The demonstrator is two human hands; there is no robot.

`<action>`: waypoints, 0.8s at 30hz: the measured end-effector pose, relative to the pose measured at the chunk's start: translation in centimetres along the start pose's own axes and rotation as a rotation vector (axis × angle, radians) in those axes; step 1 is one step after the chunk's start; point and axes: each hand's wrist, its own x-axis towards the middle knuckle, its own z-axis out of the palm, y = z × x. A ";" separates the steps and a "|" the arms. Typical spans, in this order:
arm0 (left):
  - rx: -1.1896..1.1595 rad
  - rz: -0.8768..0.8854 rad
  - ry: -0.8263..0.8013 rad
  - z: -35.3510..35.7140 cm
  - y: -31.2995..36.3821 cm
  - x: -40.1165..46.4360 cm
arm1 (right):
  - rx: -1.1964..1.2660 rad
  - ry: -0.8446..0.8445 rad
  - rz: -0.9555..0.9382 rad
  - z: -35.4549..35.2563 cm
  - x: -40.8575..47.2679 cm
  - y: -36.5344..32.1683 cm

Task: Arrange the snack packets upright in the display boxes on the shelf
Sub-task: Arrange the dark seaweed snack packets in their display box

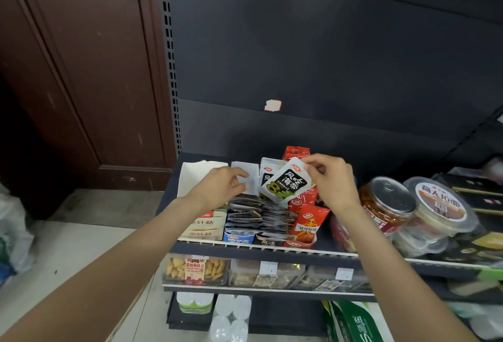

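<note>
My right hand [330,181] pinches the top corner of a white and black seaweed snack packet [285,182], tilted above the middle display box [265,239]. That box holds a row of several similar packets [261,215], seen edge-on. My left hand [221,188] has its fingers curled at the white back flap [249,178] of the blue-fronted display box [238,235]. Red snack packets [307,222] stand in the box to the right, with more red packets [295,152] behind.
A white box of mushroom snacks [202,223] sits at the shelf's left end. Round jars [386,205] and lidded tubs [438,205] crowd the shelf's right side. The shelf's front rail [245,245] runs below; lower shelves hold clear boxes [194,269] and bottles [231,314].
</note>
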 end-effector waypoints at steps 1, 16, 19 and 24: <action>-0.077 -0.021 0.029 -0.2 0.4 0.2 | 0.061 0.029 0.005 -0.7 0.0 -0.2; -1.273 -0.318 0.047 -2.0 4.7 1.9 | 0.629 0.111 0.169 -2.9 -1.6 0.5; -1.242 -0.231 0.103 -2.1 5.2 1.5 | 0.878 0.025 0.335 -2.5 -1.8 0.5; -0.935 0.004 0.154 -2.2 5.4 0.5 | 0.865 0.014 0.286 -2.2 -2.3 0.6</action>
